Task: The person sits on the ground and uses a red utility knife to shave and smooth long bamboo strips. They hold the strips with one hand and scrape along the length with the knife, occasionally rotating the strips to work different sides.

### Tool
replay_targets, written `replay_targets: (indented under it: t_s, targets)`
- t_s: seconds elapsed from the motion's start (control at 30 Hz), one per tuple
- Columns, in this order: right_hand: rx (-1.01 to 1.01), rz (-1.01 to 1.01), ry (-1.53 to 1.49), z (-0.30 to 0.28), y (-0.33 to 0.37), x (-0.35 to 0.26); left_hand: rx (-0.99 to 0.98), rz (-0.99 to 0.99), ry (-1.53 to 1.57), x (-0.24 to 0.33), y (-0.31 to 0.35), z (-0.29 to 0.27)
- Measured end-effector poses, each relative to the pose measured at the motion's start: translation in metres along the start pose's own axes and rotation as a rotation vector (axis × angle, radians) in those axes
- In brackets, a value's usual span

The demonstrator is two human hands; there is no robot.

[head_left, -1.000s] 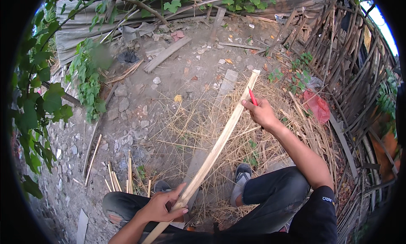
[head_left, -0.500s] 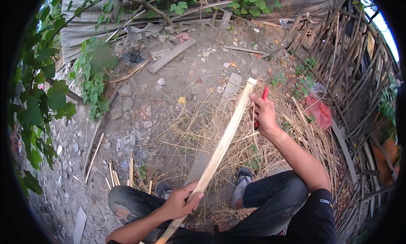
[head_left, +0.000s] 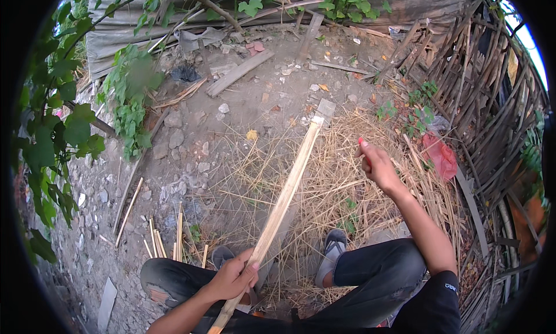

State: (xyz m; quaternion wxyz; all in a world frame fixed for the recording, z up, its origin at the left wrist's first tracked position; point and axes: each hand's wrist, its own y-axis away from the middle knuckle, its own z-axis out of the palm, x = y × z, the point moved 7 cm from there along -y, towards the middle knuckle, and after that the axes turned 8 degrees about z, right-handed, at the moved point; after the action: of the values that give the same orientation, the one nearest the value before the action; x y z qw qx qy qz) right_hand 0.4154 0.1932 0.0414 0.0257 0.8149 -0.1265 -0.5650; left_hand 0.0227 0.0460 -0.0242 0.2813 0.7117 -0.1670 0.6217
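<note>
Fingers on your left hand (head_left: 227, 279) are squeezing the wood strip (head_left: 282, 202), slanting from seven to one o'clock; your right hand (head_left: 380, 169), fingers curling round a red tool (head_left: 360, 141), is moving off toward three o'clock, leaving one hand steadying.

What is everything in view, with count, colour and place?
Wooden strip: one, pale yellow, slanting through the middle
Red object: one, red, mostly hidden in right hand
Straw-like slivers: many, tan, centre and right ground
Thin sticks: several, pale, lower left
Boards: several, grey, scattered on the ground
Stones: many, grey, left and upper ground
Plastic sheet: one, red, right
Plants: several, green, left, top and right
Sheeting: one stretch, grey, along the back
Stick fence: one, brown, right edge
Trousers: one pair, dark, lower edge
Footwear: two, grey, lower centre
Sleeve: one, black, lower right
Left hand: one, bare, lower centre, fingers around the strip
Right hand: one, bare, right of centre
</note>
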Motion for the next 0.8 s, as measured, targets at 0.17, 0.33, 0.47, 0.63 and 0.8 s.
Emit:
replay_targets:
  t_s: [0.17,0.33,0.47,0.63,0.8]
  targets:
    - [-0.215,-0.29,0.568,0.083,0.043,-0.049,0.131,0.001,-0.017,-0.005,0.002,-0.009]
    - [-0.315,-0.378,0.619,0.117,0.065,-0.062,0.178,0.075,-0.084,0.002,0.001,-0.005]
    - [-0.346,-0.378,0.682,0.128,0.071,-0.06,0.178,0.15,-0.154,0.002,0.004,-0.002]
    - [-0.365,-0.281,0.784,0.133,0.073,-0.052,0.218,0.182,-0.301,0.003,0.012,-0.004]
    - [-0.228,-0.208,0.811,0.12,0.048,-0.042,0.186,0.14,-0.327,0.0,0.017,-0.007]
